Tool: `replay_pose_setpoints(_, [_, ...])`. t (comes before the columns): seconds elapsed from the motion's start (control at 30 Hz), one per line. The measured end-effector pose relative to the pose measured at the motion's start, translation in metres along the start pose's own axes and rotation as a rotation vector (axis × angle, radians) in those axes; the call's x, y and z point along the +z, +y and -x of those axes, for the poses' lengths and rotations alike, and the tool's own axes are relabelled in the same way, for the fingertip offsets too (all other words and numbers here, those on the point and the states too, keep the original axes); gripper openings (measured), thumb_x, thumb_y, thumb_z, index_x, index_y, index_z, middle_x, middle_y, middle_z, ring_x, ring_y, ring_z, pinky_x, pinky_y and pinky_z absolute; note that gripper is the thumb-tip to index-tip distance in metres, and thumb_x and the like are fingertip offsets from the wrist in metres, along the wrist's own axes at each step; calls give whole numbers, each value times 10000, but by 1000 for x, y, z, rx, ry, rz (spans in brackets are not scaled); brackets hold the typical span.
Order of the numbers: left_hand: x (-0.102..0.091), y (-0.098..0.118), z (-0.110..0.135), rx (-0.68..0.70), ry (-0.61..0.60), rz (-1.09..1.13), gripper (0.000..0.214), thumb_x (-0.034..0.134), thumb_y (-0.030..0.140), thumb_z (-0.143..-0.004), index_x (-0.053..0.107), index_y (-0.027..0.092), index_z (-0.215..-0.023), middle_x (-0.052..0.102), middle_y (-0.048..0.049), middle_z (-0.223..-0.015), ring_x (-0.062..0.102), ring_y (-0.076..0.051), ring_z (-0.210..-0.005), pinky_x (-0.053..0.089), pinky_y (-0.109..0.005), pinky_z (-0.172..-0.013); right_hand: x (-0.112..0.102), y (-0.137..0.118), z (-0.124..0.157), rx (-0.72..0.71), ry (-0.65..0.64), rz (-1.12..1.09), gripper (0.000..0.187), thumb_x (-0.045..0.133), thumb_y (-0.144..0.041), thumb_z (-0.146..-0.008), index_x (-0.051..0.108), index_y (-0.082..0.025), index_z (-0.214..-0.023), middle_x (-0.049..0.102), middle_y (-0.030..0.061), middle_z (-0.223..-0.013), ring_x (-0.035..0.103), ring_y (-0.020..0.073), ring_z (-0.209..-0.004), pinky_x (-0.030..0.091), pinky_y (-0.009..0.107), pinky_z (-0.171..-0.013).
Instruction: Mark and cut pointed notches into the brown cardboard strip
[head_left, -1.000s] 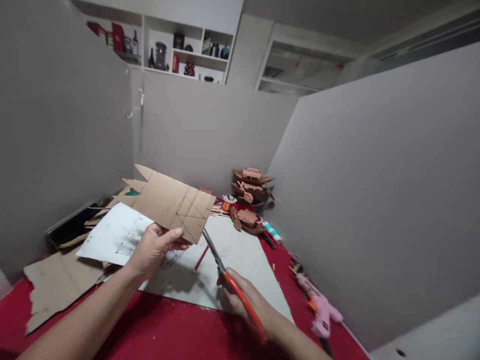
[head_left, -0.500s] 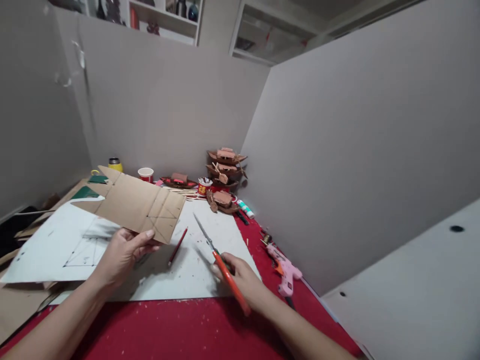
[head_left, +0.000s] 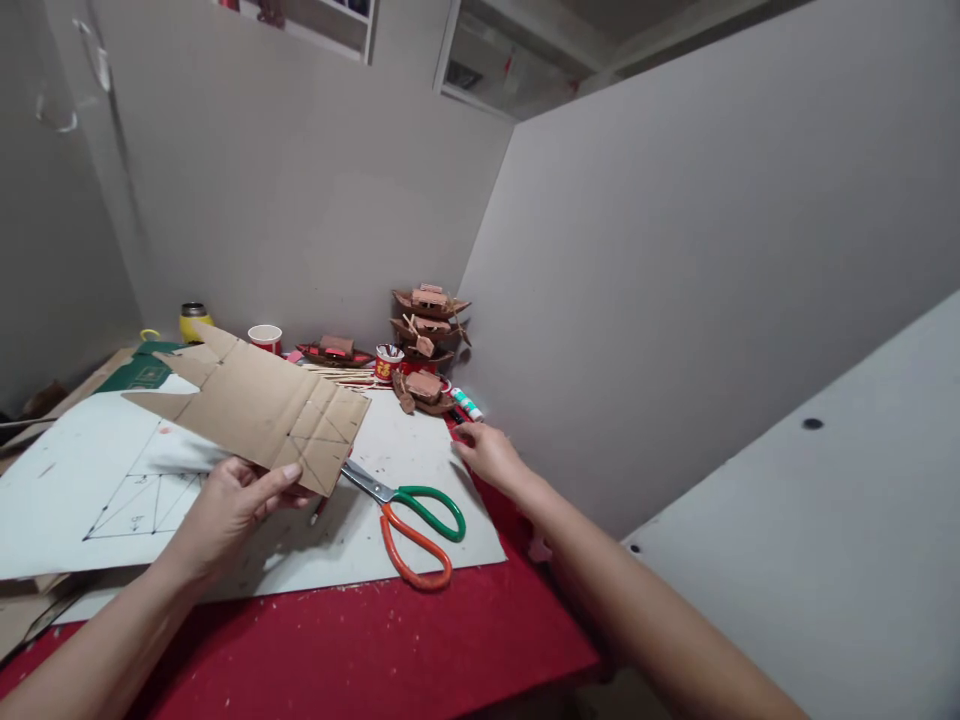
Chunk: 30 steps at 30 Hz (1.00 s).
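Observation:
In my left hand [head_left: 251, 500] is a cut piece of brown cardboard [head_left: 255, 395], gripped at its lower edge with the thumb on top. Pencil lines cross its right part, and pointed tabs stick out at its left end. Scissors [head_left: 390, 495] with one green and one orange handle lie on the white sheet, their blade tips hidden by the cardboard. My right hand [head_left: 491, 460] reaches over the table's right edge, thumb and forefinger slightly apart. Its fingertips are close to a slim black object [head_left: 456, 414] beside a white-and-green tube [head_left: 466, 404]; contact is unclear.
Brown model boats [head_left: 429, 325] are stacked at the back right. A red paper cup [head_left: 265, 338], thin wooden sticks [head_left: 341, 375] and a yellow jar [head_left: 195, 320] stand or lie along the back. Paper with a drawn figure [head_left: 127, 505] is at left. Grey panels enclose the table.
My right hand has let go of the scissors, which now lie on the white sheet, and has moved up and right towards the black object. My left hand still holds the cardboard.

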<state>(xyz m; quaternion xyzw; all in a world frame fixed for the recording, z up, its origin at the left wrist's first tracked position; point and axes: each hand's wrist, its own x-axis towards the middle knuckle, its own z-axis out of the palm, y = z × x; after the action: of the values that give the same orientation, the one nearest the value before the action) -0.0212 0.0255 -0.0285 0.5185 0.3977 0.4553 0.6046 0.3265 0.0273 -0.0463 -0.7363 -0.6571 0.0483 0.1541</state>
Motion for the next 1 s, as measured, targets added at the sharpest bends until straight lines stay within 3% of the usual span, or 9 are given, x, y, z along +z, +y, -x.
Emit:
replay_pose_setpoints(0.2, [-2, -5, -2, -11, 8, 37, 270, 808, 366, -692, 701, 128, -761, 770, -99, -761, 734, -229, -671, 572, -270, -619, 12, 29, -34, 23, -179, 132, 285, 595, -298, -953, 587, -173, -1209, 608, 87, -1219, 636, 236, -1002, 548, 432, -836])
replay_pose_setpoints(0.43, [-2, 0, -1, -5, -70, 23, 269, 799, 378, -705, 751, 117, -753, 773, -118, -760, 717, -202, -650, 563, -250, -629, 16, 36, -43, 55, -270, 205, 289, 597, -301, -951, 588, -169, -1208, 609, 84, -1218, 636, 240, -1002, 549, 432, -833])
replay_pose_setpoints(0.6, [-1, 2, 0, -17, -54, -39, 249, 793, 387, -714, 738, 147, -680, 726, -74, -565, 723, -220, -661, 548, -245, -609, 20, 36, -42, 74, -255, 228, 283, 592, -300, -954, 589, -173, -1207, 608, 86, -1221, 635, 237, -1003, 548, 431, -837])
replay_pose_setpoints(0.77, [-3, 2, 0, -4, -32, -103, 338, 787, 400, -720, 671, 161, -511, 729, -73, -573, 720, -194, -638, 514, -205, -587, 26, 33, -36, 120, -185, 259, 283, 596, -294, -953, 587, -175, -1209, 605, 94, -1225, 634, 233, -1008, 547, 425, -840])
replay_pose_setpoints(1.0, [-3, -1, 0, -3, -76, -60, 264, 778, 392, -733, 731, 155, -627, 719, -59, -556, 726, -210, -666, 515, -218, -576, 23, 30, -30, 92, -94, 261, 280, 588, -300, -957, 586, -180, -1210, 605, 89, -1227, 633, 234, -1009, 545, 433, -843])
